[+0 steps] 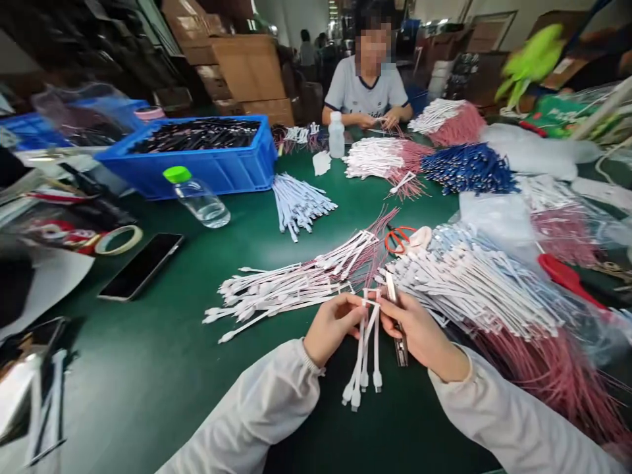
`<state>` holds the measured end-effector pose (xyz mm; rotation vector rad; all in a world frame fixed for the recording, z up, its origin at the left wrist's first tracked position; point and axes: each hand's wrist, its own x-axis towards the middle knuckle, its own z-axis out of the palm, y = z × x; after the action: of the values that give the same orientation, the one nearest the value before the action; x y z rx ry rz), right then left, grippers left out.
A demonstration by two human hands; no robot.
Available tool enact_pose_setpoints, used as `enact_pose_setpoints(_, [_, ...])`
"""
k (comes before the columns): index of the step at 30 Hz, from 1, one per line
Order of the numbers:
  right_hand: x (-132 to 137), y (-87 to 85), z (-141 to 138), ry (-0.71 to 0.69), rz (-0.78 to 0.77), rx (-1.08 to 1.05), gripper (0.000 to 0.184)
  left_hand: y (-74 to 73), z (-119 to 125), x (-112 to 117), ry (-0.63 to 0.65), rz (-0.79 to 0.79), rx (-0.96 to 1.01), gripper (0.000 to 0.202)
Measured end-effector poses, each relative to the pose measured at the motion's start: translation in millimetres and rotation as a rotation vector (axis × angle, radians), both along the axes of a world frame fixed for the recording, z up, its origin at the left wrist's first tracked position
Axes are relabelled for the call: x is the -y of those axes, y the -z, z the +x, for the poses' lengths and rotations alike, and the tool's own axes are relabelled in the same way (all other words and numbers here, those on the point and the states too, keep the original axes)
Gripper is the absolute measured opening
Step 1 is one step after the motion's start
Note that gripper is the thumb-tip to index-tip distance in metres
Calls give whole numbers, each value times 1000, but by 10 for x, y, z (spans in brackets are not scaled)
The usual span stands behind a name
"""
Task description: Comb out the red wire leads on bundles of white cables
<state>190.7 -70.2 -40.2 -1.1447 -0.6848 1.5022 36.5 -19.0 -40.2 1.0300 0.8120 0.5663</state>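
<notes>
My left hand (332, 324) is closed in a pinch on the top of a small bundle of white cables (365, 349), whose plug ends hang down toward me. My right hand (417, 332) is closed too; it touches the same bundle at the top and grips a thin metal tool (399, 342) that points down past the palm. Both hands hover just above the green table (197, 368). A loose pile of white cables with red wire tails (296, 283) lies just beyond my left hand. A bigger heap of the same cables (474, 289) lies to the right of my right hand.
A blue crate of black parts (197, 155), a clear bottle with a green cap (197, 197), a phone (141, 265) and a tape roll (118, 239) sit at the left. Red-handled scissors (399, 238) lie mid-table. A seated person (368, 85) works at the far side among white, red and blue cable piles.
</notes>
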Motion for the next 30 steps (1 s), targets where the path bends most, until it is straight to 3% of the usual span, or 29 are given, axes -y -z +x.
enact_pose_setpoints(9, [53,-63,-7,-30,-31,96,27,-2,1,44,-143,-89,102,39])
enact_pose_setpoints(23, [73,-41,-15,-73,-35,113,28,37,11,74,-160,-15,72,39])
enact_pose_setpoints(30, [71,-28,-12,-22,-35,120,28,36,22,95,-137,63,81,39])
